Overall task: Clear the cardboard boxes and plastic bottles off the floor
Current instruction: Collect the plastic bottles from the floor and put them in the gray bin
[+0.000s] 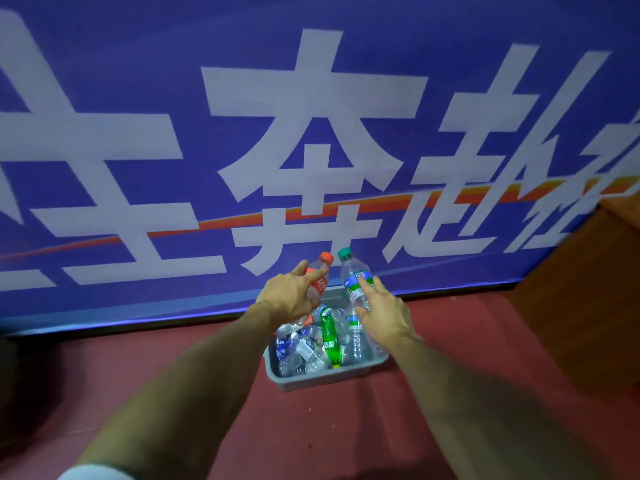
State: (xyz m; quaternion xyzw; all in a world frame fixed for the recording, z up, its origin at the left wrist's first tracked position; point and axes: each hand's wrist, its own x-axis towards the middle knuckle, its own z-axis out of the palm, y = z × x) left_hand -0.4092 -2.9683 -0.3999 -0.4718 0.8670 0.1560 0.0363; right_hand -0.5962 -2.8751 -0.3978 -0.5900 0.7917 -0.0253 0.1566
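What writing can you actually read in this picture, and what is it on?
"奔" "赴": big white characters on the blue banner.
Banner characters at both edges: cut off, unsure.
Orange-capped bottle, red label: too blurred.
Green-capped bottle, label: too blurred.
Bottles in the grey bin: labels too small.

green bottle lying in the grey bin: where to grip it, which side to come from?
Grip the green bottle across its labelled mid-body, coming straight down from above. It seems to lie flat on top of the clear bottles in the grey bin, long axis running near to far, so its left and right sides are exposed, while the bin walls block a sideways approach.
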